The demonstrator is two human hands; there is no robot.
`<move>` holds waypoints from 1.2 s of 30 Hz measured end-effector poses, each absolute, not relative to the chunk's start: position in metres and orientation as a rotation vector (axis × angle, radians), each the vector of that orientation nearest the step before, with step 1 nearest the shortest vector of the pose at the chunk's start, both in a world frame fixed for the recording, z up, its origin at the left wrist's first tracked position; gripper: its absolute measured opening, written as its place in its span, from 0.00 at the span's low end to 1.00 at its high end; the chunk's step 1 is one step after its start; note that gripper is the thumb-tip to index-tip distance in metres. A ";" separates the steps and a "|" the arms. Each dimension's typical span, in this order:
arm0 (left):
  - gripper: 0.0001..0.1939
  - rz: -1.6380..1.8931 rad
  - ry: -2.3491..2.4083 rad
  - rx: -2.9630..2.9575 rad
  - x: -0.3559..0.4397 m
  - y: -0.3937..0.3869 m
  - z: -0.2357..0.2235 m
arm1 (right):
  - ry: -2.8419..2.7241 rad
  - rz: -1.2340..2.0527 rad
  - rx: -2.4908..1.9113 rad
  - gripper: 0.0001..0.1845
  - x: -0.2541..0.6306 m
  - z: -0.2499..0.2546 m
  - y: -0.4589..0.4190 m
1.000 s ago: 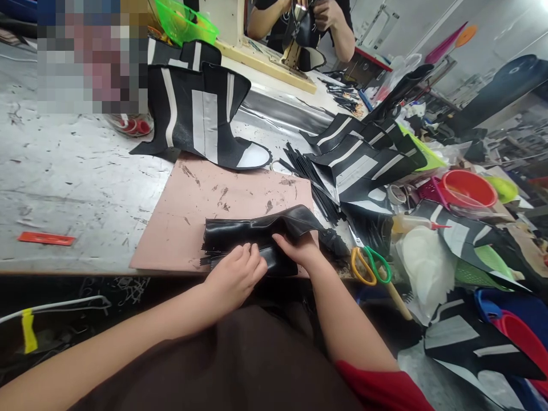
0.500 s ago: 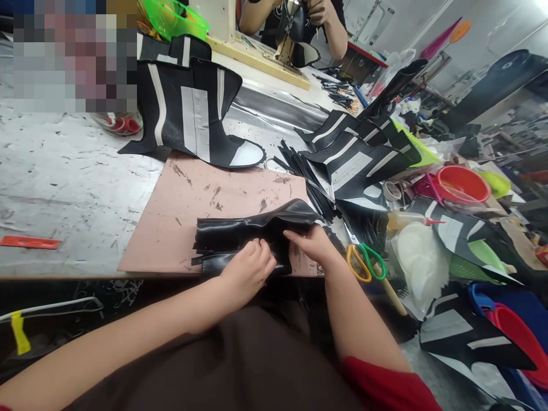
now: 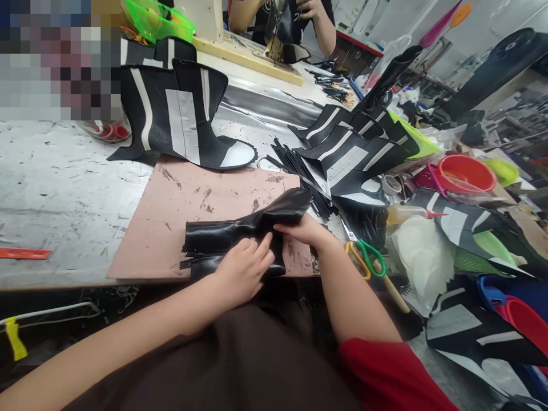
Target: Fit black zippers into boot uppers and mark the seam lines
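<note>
A shiny black leather boot upper [image 3: 252, 220] lies folded on the pink board, with a zipper [image 3: 201, 256] running along its open shaft end at the left. My left hand [image 3: 246, 262] is over the near flap of the leather, one finger stretched toward the middle and the others bent; its thumb is hidden. At the toe end, my right hand [image 3: 306, 231] grips the upper, its thumb on top and its other fingers underneath, out of sight. Scissors [image 3: 363, 257] with green and yellow handles lie just right of my right forearm.
The pink board [image 3: 145, 228] rests at the table's front edge. Flat boot pieces [image 3: 180, 114] with white strips lie behind it, and more [image 3: 342, 154] at the right beside black strips [image 3: 295, 171]. An orange-red tool [image 3: 23, 253] lies left. A person works at a sewing machine [image 3: 274, 48].
My left hand's bunched fingers have loosened, with one now stretched out over the leather. My right hand still grips the toe end. The view has shifted slightly.
</note>
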State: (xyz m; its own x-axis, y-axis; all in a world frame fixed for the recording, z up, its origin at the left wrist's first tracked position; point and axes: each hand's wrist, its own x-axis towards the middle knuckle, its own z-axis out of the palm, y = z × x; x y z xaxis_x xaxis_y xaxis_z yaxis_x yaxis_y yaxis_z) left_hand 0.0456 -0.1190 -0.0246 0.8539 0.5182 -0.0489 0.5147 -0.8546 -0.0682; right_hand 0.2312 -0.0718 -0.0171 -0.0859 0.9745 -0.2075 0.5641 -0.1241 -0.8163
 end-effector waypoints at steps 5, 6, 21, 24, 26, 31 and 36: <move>0.26 0.084 -0.853 -2.965 0.049 -0.118 -0.027 | -1.658 1.133 -1.722 0.20 0.237 -0.016 -0.071; 0.26 0.068 -0.852 -2.962 0.050 -0.117 -0.028 | -1.665 1.129 -1.720 0.21 0.238 -0.015 -0.069; 0.25 0.082 -0.836 -2.955 0.057 -0.115 -0.024 | -1.731 1.210 -1.644 0.27 0.254 -0.026 -0.046; 0.25 0.068 -0.845 -2.959 0.057 -0.113 -0.026 | -1.851 1.035 -1.748 0.28 0.254 -0.032 -0.053; 0.25 0.046 -0.849 -2.958 0.056 -0.112 -0.027 | -1.904 0.893 -1.803 0.28 0.254 -0.037 -0.055; 0.24 -0.001 -0.882 -2.952 0.050 -0.112 -0.027 | -2.201 0.429 -1.789 0.23 0.269 -0.035 -0.051; 0.26 -0.066 -0.899 -2.962 0.044 -0.112 -0.030 | -2.036 0.339 -2.045 0.07 0.322 -0.006 -0.043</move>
